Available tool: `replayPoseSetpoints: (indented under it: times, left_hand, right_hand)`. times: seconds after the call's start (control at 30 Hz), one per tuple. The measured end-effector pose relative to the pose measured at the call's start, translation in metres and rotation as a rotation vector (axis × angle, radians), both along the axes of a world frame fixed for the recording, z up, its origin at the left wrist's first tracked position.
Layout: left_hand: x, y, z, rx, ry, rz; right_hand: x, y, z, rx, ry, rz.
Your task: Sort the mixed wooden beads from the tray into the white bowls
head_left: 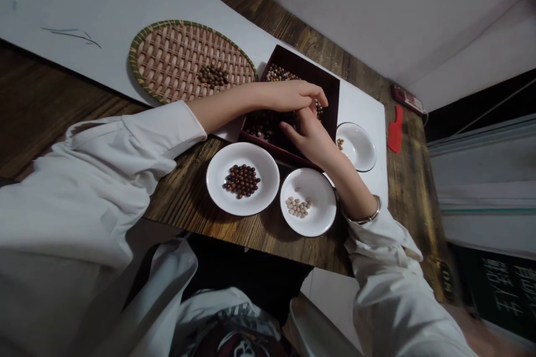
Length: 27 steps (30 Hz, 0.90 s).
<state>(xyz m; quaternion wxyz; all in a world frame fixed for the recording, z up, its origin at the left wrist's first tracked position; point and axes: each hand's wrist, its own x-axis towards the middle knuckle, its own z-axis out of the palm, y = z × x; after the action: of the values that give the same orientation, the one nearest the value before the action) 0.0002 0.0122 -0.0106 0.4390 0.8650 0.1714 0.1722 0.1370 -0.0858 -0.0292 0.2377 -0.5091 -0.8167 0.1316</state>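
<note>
My left hand [292, 95] reaches in from the left over a dark red box [334, 89], its fingers bent and slightly apart. Beneath its fingertips is my right hand [312, 135], with the thumb spread away from fingers that are partly hidden. The hands overlap, and no held object shows in either. Mixed beads [280, 73] lie at the box's far side, and dark beads [260, 125] are in its near left part. Near the box, one white dish [218, 178] holds reddish-brown beads [242, 181], another white dish [320, 215] pale beads [298, 207].
Brown beads [213, 75] rest on a woven tray [167, 61] at the back left. Right of the box, a third white dish [362, 148] holds a few tan beads [340, 144]. Farther right are a red comb-like object [395, 130] and a dark red item [407, 99].
</note>
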Motion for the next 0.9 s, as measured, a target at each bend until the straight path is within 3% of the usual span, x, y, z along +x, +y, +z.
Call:
replayPoseSetpoints:
  times: [0.27, 0.67, 0.9]
  left_hand:
    - [0.0023, 0.0003, -0.0033, -0.128, -0.016, -0.015]
    - [0.0033, 0.0025, -0.0021, -0.161, -0.105, 0.081]
    - [0.0016, 0.0024, 0.0037, -0.162, -0.103, 0.047]
  right_hand:
    - [0.002, 0.0013, -0.0026, -0.016, 0.015, -0.015]
    - [0.005, 0.0074, 0.0004, -0.063, 0.144, -0.086]
    - [0.0025, 0.0052, 0.0038, -0.088, 0.195, -0.118]
